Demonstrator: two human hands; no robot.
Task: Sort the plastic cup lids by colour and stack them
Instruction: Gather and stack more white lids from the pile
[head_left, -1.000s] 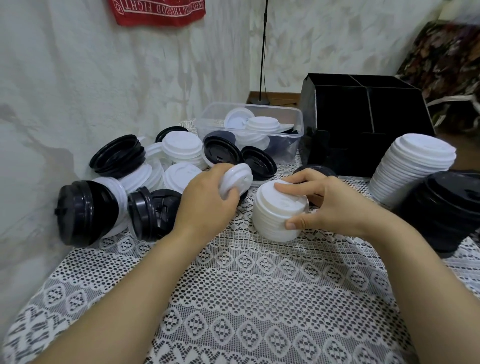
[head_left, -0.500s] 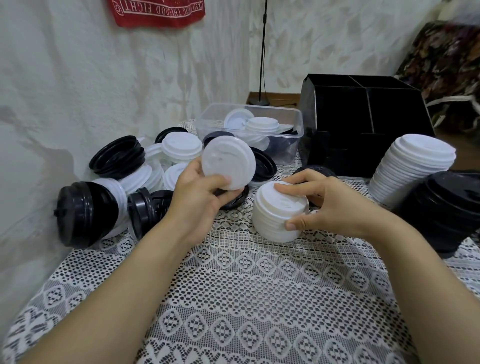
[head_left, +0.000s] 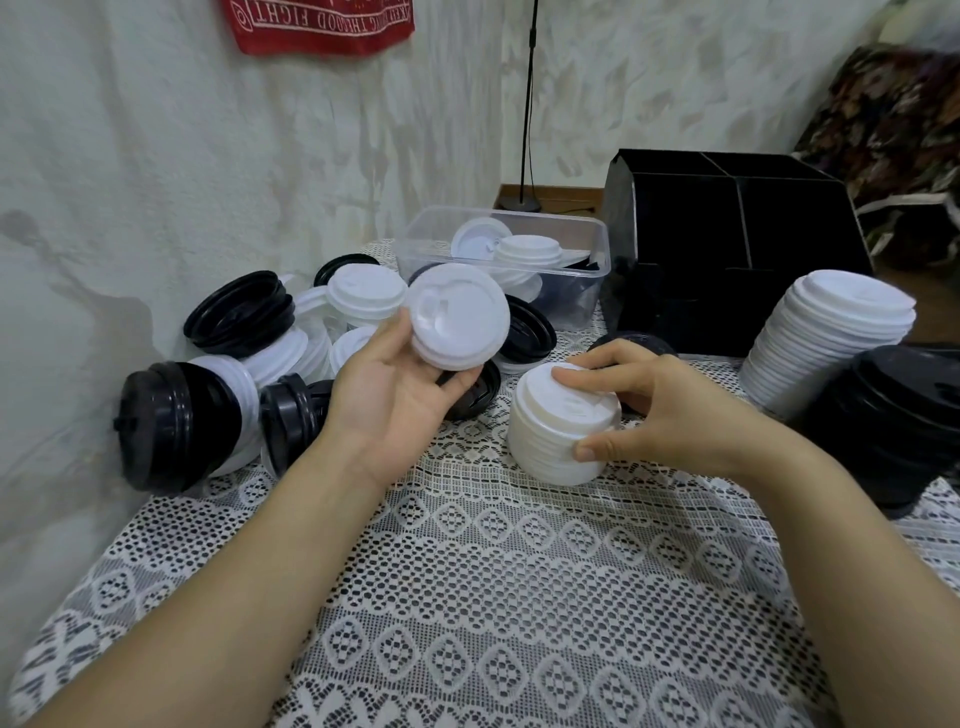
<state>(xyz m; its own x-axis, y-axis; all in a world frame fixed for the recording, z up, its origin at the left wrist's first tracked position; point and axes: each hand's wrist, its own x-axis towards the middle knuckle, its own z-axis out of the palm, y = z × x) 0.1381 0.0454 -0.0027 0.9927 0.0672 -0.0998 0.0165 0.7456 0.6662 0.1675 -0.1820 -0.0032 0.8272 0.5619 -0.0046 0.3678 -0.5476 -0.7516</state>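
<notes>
Up-left of the short white stack (head_left: 550, 452) on the lace cloth (head_left: 519, 571), left hand (head_left: 395, 400) grips a white lid (head_left: 457, 317) tilted up; right hand (head_left: 670, 415) clamps the stack, so likely move: flatten lid, short right-and-down.

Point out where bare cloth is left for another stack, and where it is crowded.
Free: the near cloth between the forearms, in front of the small white stack; also the near-left corner below the loose pile. Crowded: that pile by the wall, the tub and organiser behind, the tall white stack and black stack at right.
</notes>
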